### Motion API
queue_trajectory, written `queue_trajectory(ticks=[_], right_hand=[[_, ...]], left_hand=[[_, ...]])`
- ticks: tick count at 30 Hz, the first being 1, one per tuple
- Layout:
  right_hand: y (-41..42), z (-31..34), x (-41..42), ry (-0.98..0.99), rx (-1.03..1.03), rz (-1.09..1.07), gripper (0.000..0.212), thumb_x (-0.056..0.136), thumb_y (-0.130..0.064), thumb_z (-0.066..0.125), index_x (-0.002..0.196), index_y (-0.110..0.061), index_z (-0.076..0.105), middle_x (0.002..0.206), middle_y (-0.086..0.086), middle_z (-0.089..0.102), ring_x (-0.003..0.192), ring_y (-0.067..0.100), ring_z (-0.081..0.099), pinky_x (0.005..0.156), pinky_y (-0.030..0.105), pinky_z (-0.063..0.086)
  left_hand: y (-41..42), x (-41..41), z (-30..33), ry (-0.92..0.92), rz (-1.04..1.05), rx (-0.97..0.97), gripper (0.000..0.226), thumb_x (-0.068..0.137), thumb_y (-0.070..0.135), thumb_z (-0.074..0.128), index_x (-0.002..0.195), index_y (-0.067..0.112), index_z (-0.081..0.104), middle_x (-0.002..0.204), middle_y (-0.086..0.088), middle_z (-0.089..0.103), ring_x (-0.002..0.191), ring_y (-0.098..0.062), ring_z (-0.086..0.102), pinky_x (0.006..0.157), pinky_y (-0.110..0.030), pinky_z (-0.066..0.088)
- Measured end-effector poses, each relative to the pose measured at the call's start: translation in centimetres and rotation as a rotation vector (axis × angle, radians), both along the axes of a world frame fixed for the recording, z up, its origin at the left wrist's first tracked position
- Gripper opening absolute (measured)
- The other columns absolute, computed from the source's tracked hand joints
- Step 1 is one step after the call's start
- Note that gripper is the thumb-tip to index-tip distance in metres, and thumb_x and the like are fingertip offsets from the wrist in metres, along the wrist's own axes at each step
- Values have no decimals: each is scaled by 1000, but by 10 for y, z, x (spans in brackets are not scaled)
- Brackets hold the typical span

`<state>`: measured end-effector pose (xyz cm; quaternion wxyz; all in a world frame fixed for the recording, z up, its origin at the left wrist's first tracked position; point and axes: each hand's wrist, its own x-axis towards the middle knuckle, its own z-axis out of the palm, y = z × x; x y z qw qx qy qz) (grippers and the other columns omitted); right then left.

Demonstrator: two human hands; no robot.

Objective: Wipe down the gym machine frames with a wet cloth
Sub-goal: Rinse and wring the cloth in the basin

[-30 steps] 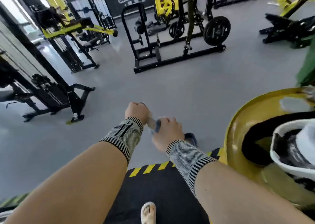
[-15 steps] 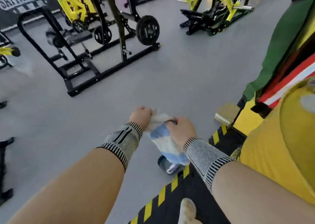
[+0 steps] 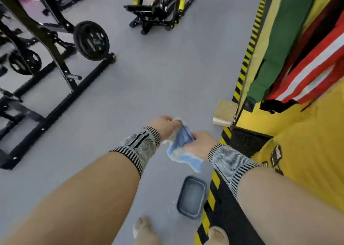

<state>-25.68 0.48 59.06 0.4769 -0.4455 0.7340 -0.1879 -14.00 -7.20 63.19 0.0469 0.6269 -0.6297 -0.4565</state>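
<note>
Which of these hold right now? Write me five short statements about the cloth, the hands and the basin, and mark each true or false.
1. Both hands grip the cloth. True: left hand, right hand.
2. The basin stands on the grey floor beside the striped mat edge. True.
3. The cloth is plain red. False: it is blue and white.
4. The cloth lies inside the basin. False: it is held above the floor.
5. Both wrists wear knitted wrist sleeves. True.
</note>
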Motion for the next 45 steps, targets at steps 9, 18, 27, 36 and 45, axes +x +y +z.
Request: queue_trajectory(ticks=[9, 18, 27, 36, 45], right_hand=[[-43, -47, 37, 179, 183, -542, 22, 93, -19, 51, 72, -12, 53, 73, 6, 51, 70, 23, 52, 62, 28, 39], [2, -69, 103, 332, 506, -879, 25, 95, -23, 44, 99, -6, 63, 100, 11, 65, 89, 26, 59, 71, 30, 42], [25, -167, 144, -50, 327, -1599, 17, 83, -17, 52, 69, -8, 52, 71, 9, 54, 63, 21, 46, 54, 27, 33], [9, -396, 172, -128, 332, -2000, 30, 88, -25, 50, 73, -1, 56, 70, 12, 54, 62, 20, 45, 57, 28, 32], [25, -672, 167, 8, 645, -1550, 30, 96, -22, 45, 118, -9, 63, 116, 10, 63, 107, 31, 58, 86, 39, 50]], left_hand=[[-116, -10, -55, 119, -383, 101, 27, 68, 45, 63, 72, 19, 58, 83, -12, 61, 81, -28, 60, 81, -46, 52], [-101, 15, -100, 81, -635, 289, 9, 91, 27, 60, 89, 21, 66, 96, -18, 67, 83, -28, 62, 77, -38, 50], [-61, 11, -224, -155, -1067, 329, 33, 79, 35, 56, 95, 7, 64, 101, -23, 67, 98, -38, 65, 87, -49, 53], [-50, -15, -437, -226, -1252, 489, 18, 92, 22, 55, 76, 15, 56, 85, -13, 60, 77, -26, 56, 76, -38, 51], [-16, -18, -691, -333, -1404, 499, 42, 97, 15, 47, 137, -1, 47, 136, -20, 50, 113, -29, 54, 98, -43, 47]])
